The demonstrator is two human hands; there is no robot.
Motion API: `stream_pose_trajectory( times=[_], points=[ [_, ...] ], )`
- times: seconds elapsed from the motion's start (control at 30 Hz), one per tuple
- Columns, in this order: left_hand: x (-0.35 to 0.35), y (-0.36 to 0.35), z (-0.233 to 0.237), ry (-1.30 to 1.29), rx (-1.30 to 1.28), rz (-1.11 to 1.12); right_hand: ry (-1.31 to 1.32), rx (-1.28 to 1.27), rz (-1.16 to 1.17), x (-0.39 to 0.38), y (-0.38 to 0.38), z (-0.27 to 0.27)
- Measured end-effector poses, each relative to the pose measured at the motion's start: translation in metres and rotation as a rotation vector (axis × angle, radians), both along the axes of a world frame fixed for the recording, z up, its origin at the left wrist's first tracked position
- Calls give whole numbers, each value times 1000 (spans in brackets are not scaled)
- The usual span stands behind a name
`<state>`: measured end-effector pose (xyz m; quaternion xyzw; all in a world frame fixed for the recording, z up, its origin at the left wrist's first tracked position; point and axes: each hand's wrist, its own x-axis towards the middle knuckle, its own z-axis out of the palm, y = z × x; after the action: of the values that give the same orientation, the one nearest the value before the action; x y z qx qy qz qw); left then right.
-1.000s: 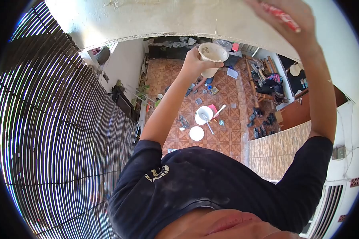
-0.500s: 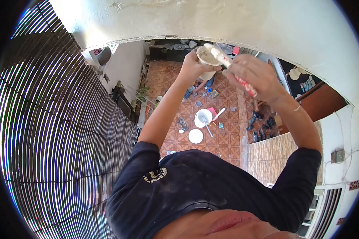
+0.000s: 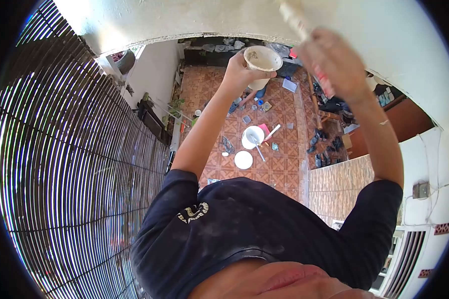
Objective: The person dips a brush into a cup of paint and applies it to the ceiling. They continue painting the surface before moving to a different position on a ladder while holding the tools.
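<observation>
My left hand (image 3: 242,74) is wrapped round a pale cup (image 3: 263,60), whose open top faces me and shows whitish residue inside. To its right, my right hand (image 3: 334,62) grips a paintbrush (image 3: 297,21) with a red and white handle. The brush is blurred; its pale end points up and left, over the cream wall surface (image 3: 194,17). Whether the bristles touch that surface I cannot tell.
Far below, a white bucket (image 3: 253,137) and a round white lid (image 3: 243,160) rest on the tiled floor (image 3: 279,172). Shoes (image 3: 322,159) lie at the right. A slatted blind (image 3: 80,164) hangs at the left. Part of another person shows beneath the cup.
My right hand has lifted the brush up and away from the cup, towards the wall surface. The cup appears slightly higher in view, with its opening more visible.
</observation>
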<state>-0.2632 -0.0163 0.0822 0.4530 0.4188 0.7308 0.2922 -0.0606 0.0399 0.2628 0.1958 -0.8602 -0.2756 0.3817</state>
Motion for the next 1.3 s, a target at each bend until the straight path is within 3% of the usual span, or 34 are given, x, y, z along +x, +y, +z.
stream_pose_trajectory(
  times=[0.13, 0.27, 0.4, 0.63, 0.8, 0.87, 0.93, 1.03, 1.17, 1.23, 1.27, 1.3],
  points=[
    [1, 0, -3, -25, 3, -9, 27, -89, 87, 4, -6, -62],
    [4, 8, -11, -26, 35, -9, 14, -278, 116, 12, -19, -66],
    [21, -2, 0, -146, 69, -113, -81, -320, 62, 7, -7, -41],
    [19, 4, -8, -10, 1, -50, 73, -167, 107, 3, -8, 27],
    [16, 0, -4, -38, 0, -62, 197, -23, 137, 3, -3, 3],
    [14, -3, -3, -72, 23, -104, 115, -30, 177, -1, -2, -15],
    [13, -5, -1, -116, -5, -85, -134, -16, 63, -3, -11, -30],
    [10, -1, -8, -126, 63, -75, -161, -158, 115, -12, -16, -28],
    [9, -2, -13, -60, 6, -51, -234, -247, 99, -22, -11, 30],
    [8, -3, -12, -21, -27, 5, -51, -138, 118, -28, -3, 64],
    [7, -2, -13, -16, -22, 1, 82, 65, 253, -43, -17, 86],
    [4, -1, -16, -8, -13, 6, 145, 57, 289, -57, 7, 87]
  ],
)
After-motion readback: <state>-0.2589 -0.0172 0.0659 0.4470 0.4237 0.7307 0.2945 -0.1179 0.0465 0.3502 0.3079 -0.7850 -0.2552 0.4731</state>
